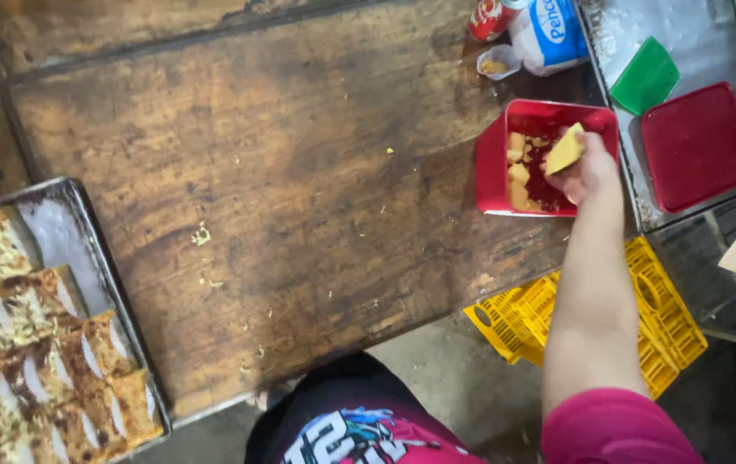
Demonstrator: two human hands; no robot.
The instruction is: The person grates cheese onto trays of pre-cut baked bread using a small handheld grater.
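**Over the red tub: right hand lifts a yellow wedge**

Above the open red container [492,163], the right hand [589,167] is pinched around a pale yellow wedge [564,149], possibly cheese or a firm dough; which one is unclear. Fingers curl under it, thumb side up, so the piece sits clear of the tub's rim rather than resting inside. More yellow chunks [517,172] lie along the tub's left wall, loose and piled against each other. Left hand not in view.

Tub stands at the far right end of the table, within an easy arm's reach, forearm stretched straight to it. Its flat red lid [694,146] lies apart on a metal tray [686,30] just to the right, with a green scraper [645,77] beside it; both are parked off the work surface, likely to keep the wood free. Beyond the tub: a small clear cup [498,62] with something yellowish in it, a white-and-blue pouch [548,33], a red can [490,17], grouped at the table's back edge.

Table [282,189] is dark, worn wood, scored and stained, with scattered crumbs [202,234]. At the left end, a metal baking tray [71,236] holds rows of browned, filled pastry pieces [58,361], packed edge to edge, upper part bare.

Below the table edge: grey concrete floor, a yellow plastic crate [668,326] under the arm. Person wears a pink sleeve [617,425].
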